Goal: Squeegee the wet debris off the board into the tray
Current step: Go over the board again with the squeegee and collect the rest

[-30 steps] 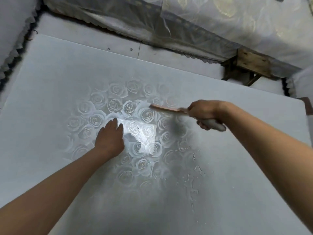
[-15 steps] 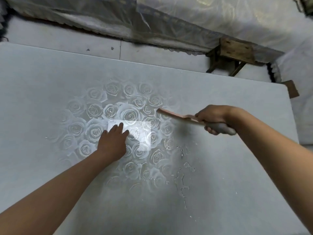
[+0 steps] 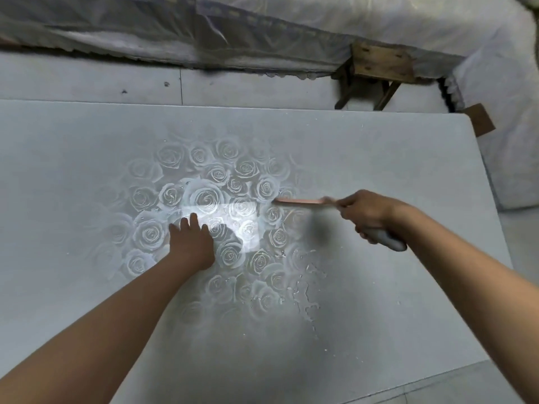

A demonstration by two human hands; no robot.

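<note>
A large pale grey board [image 3: 73, 170] fills the view, with a rose pattern lit in its middle. My left hand [image 3: 191, 243] lies flat on the roses, fingers apart, holding nothing. To the right, my right hand [image 3: 364, 217] grips the grey handle of a squeegee [image 3: 303, 201]; its thin pinkish blade points left and rests on edge at the pattern's right side. A trail of wet whitish debris [image 3: 303, 287] runs down the board below the blade. No tray is in view.
Beyond the board's far edge lie a pale floor strip, draped translucent sheeting [image 3: 233, 33] and a small wooden stool [image 3: 376, 71]. White wrapped bundles [image 3: 510, 112] stand by the board's right edge. The board's near right corner ends at bare floor.
The view has shifted right and down. The squeegee blade has swung from a slant to nearly level, and my right hand has drawn slightly right. My left hand stays pressed on the roses.
</note>
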